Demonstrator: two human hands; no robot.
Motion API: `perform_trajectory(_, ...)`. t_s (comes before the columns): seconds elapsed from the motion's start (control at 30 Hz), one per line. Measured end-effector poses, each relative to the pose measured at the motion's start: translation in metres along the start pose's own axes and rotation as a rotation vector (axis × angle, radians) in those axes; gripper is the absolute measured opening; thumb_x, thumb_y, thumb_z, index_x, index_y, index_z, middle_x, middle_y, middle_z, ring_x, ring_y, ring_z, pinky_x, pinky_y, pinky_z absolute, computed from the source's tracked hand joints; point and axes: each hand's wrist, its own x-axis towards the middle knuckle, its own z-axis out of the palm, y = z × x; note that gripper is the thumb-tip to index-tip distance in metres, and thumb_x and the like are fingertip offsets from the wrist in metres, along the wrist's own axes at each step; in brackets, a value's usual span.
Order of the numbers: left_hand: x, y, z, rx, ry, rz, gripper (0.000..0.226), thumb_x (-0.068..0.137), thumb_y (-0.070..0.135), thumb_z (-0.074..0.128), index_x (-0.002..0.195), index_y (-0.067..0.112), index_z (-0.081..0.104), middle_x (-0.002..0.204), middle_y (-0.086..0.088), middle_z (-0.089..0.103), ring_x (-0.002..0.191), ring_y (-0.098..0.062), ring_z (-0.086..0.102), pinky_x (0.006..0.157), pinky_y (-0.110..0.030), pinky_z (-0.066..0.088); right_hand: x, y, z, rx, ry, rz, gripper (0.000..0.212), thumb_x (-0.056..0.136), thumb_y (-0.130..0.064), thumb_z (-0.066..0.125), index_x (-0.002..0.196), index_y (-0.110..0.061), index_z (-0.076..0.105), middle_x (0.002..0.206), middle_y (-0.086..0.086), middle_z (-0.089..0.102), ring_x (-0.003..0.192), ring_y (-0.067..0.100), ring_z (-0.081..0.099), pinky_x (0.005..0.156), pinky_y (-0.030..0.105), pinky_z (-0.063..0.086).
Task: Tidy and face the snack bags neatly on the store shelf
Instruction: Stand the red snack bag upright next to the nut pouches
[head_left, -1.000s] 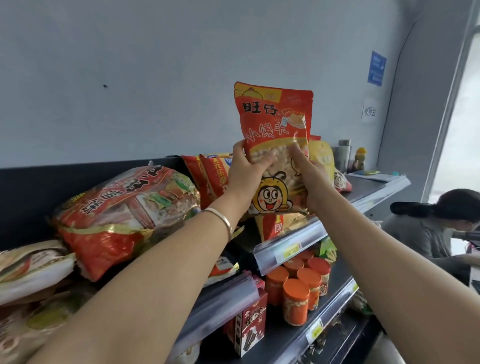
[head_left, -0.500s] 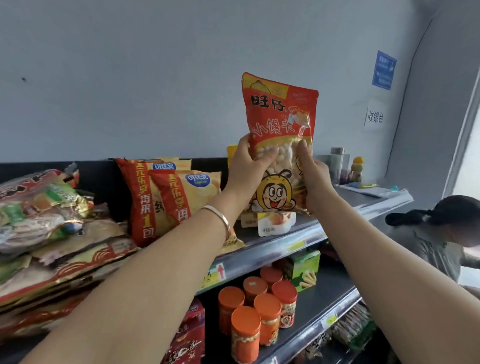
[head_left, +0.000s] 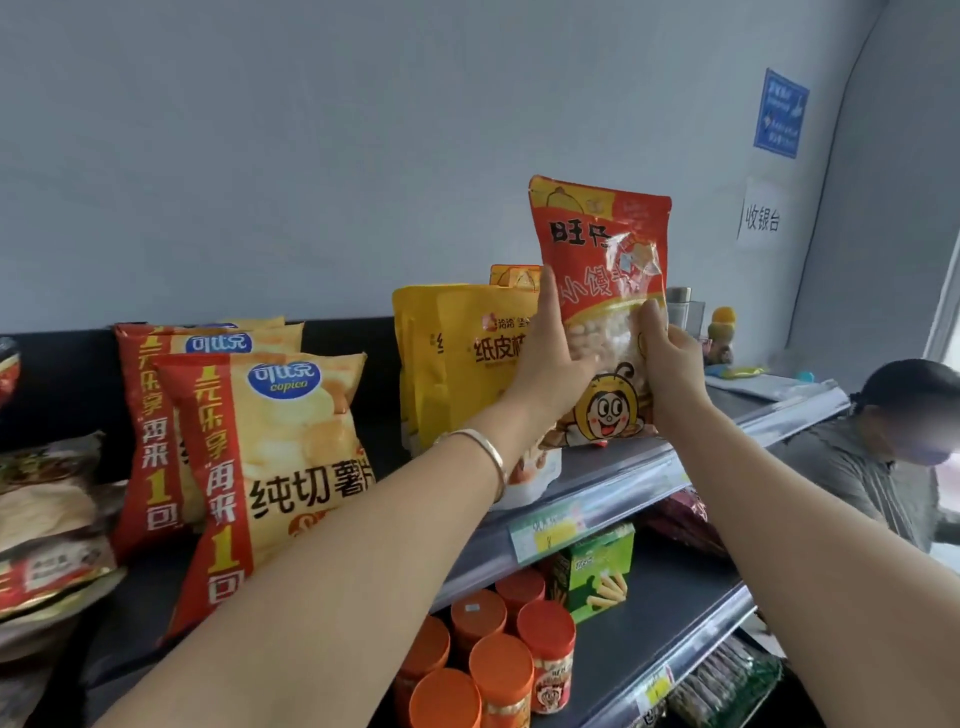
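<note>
The left hand (head_left: 550, 358) grips the left edge of a shiny red snack bag (head_left: 597, 244) with a smiling cartoon face. The right hand (head_left: 672, 364) pinches the right edge. The bag stands straight, its bottom just over the front of the grey top shelf (head_left: 623, 483), beside tall yellow bags (head_left: 457, 364).

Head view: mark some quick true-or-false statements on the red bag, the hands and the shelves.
Both the left hand and the right hand hold the red bag. True.
The red bag lies flat on the shelf. False: it is held upright, print toward the camera.
The yellow bags stand right of the red bag. False: they stand left of it, behind the left hand.
The orange-lidded canisters sit on a lower shelf. True.
The right wrist wears a bracelet. False: the bracelet is on the left wrist.
</note>
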Motion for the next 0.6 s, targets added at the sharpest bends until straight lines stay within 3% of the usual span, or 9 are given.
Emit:
perform_trajectory(0.1,0.013,-0.017,0.018,0.065,-0.049,0.03,0.096,0.088,-0.001,0.056,0.149,0.031,-0.01,0.15,-0.007,0.023,0.11,0.003,0.037,0.092,-0.006,0.036,0.025,0.017,-0.006,-0.023,0.033,-0.002,0.049,0.088,-0.06,0.049,0.081,-0.013,0.059,0.079,0.008,0.064,0.075,0.027,0.063,0.074,0.041,0.053)
perform_trajectory(0.2,0.027,-0.03,0.034,0.155,-0.115,0.026,0.093,0.089,-0.006,0.052,0.149,0.033,-0.007,0.15,-0.008,0.019,0.087,0.015,0.035,0.071,0.008,0.032,0.047,0.032,-0.01,-0.033,0.045,0.013,0.044,0.089,-0.059,0.045,0.084,-0.02,0.063,0.095,0.009,0.072,0.092,0.029,0.068,0.087,0.047,0.055)
perform_trajectory(0.27,0.035,-0.037,0.043,0.192,-0.125,0.009,0.092,0.089,-0.009,0.05,0.149,0.033,-0.006,0.153,-0.009,0.014,0.091,0.012,0.035,0.07,0.007,0.032,0.06,0.039,-0.012,-0.031,0.038,0.025,0.045,0.088,-0.061,0.042,0.088,-0.02,0.063,0.097,0.008,0.071,0.092,0.028,0.068,0.086,0.047,0.055)
perform_trajectory(0.37,0.043,-0.051,0.059,0.245,-0.108,-0.063,0.095,0.089,-0.009,0.049,0.147,0.038,-0.011,0.155,-0.008,0.006,0.122,-0.01,0.04,0.088,-0.007,0.031,0.076,0.049,-0.016,-0.066,0.009,0.016,0.048,0.088,-0.06,0.04,0.088,-0.016,0.059,0.08,0.0,0.064,0.075,0.02,0.06,0.066,0.036,0.051)
perform_trajectory(0.43,0.047,-0.06,0.071,0.269,-0.106,-0.121,0.097,0.09,-0.007,0.048,0.145,0.04,-0.015,0.156,-0.008,0.004,0.131,-0.017,0.036,0.094,-0.015,0.028,0.086,0.058,-0.021,-0.101,-0.01,0.012,0.044,0.093,-0.056,0.04,0.086,-0.015,0.057,0.078,0.001,0.06,0.07,0.019,0.056,0.063,0.034,0.046)
perform_trajectory(0.53,0.053,-0.076,0.089,0.273,-0.078,-0.17,0.1,0.091,-0.006,0.048,0.142,0.043,-0.022,0.156,-0.009,0.006,0.112,-0.005,0.044,0.089,-0.014,0.035,0.102,0.072,-0.029,-0.098,-0.047,0.052,0.042,0.094,-0.052,0.04,0.091,-0.013,0.057,0.091,0.007,0.064,0.082,0.023,0.061,0.073,0.039,0.051)
perform_trajectory(0.6,0.057,-0.086,0.1,0.29,-0.063,-0.191,0.103,0.091,-0.004,0.049,0.136,0.046,-0.029,0.156,-0.007,0.006,0.108,0.004,0.035,0.088,-0.013,0.033,0.112,0.081,-0.033,-0.09,-0.101,0.091,0.038,0.095,-0.05,0.04,0.09,-0.015,0.055,0.094,0.007,0.063,0.086,0.024,0.061,0.078,0.042,0.052)
